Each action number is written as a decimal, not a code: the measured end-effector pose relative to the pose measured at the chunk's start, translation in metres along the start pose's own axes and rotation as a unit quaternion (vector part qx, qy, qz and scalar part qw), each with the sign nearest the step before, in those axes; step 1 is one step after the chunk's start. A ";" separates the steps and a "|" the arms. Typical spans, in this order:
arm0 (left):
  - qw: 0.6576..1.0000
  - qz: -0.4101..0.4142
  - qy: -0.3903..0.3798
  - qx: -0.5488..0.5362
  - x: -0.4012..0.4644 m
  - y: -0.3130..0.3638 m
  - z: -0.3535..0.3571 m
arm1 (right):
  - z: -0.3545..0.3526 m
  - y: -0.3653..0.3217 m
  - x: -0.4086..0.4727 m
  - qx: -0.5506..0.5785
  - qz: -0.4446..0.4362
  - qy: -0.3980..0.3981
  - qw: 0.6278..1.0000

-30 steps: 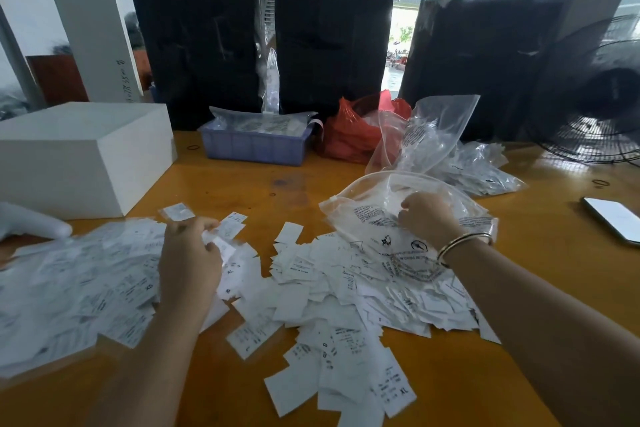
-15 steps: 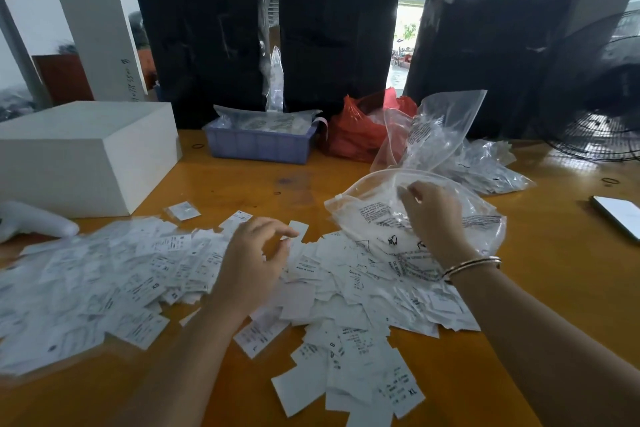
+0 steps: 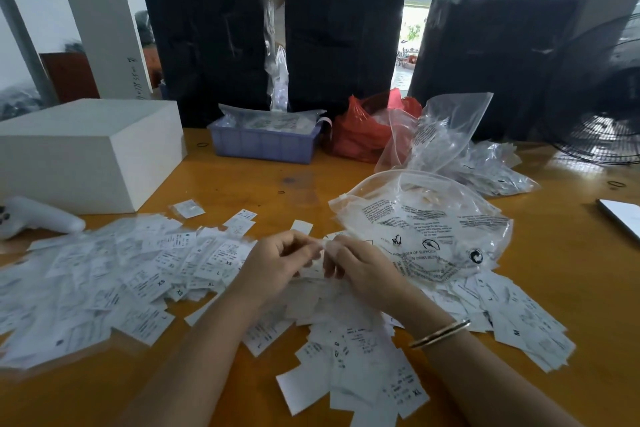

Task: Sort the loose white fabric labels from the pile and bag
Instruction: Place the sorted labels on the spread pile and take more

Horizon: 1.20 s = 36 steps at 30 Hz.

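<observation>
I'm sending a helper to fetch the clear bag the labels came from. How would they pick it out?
On the orange wooden table, look just right of the person's right hand. The clear plastic bag with black warning print lies flat there on the white labels; the neighbouring clear bag behind it stands upright.

Bright daylight enters from the open doorway behind; glare sheens the glossy orange wooden table [image 3: 571,253]; edges bend and blur.

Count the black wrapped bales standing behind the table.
3 upright ones: the left bale behind the white box, the middle bale behind the blue tray, the right bale behind the red bag. Another bundle tops the middle one; more may be hidden.
</observation>
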<state>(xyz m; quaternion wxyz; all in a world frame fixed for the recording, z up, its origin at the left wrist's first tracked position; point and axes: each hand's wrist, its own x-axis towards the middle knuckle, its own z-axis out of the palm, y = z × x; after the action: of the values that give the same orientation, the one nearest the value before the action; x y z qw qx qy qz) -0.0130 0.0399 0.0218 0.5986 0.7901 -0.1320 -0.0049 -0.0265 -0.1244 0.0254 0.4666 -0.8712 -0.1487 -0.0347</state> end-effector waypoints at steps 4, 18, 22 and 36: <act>0.986 -0.047 0.083 -0.134 0.004 -0.005 -0.001 | 0.010 0.008 0.002 -0.172 -0.040 0.069 0.982; 0.983 -0.082 0.098 -0.133 0.006 -0.010 -0.004 | 0.023 0.013 -0.009 -0.331 -0.180 0.103 0.921; 0.977 -0.107 0.110 -0.149 0.004 -0.005 -0.002 | 0.020 0.009 -0.014 -0.173 -0.137 0.175 0.959; 0.917 -0.163 0.097 -0.350 0.006 0.001 -0.004 | 0.004 0.005 -0.016 0.338 0.087 0.203 0.915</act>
<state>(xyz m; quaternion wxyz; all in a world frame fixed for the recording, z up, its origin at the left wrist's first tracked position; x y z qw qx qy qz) -0.0065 0.0422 0.0246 0.8375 0.5375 0.0674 -0.0718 -0.0410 -0.1273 0.0162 0.7545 -0.6453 0.0230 -0.1176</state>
